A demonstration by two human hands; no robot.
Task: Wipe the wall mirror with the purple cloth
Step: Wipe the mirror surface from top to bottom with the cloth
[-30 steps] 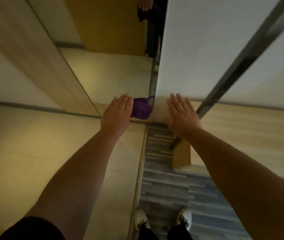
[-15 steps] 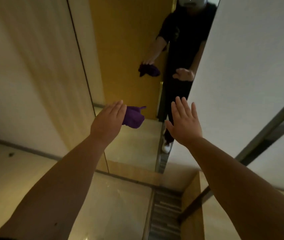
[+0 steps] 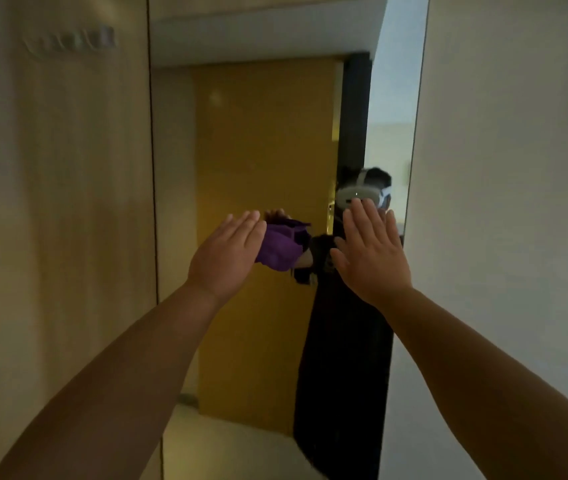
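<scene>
Tall wall mirror (image 3: 261, 140) between pale walls; left hand (image 3: 225, 258) apparently gripping purple cloth (image 3: 280, 249), right hand (image 3: 370, 252) fingers spread.

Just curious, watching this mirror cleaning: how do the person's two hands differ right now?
The left hand holds the purple cloth at the mirror; the right hand holds nothing. The left hand's fingers lie together, while the right hand's are slightly spread. The left is in front of the mirror's middle, the right near its right edge. Both are raised with their backs to the camera.
</scene>
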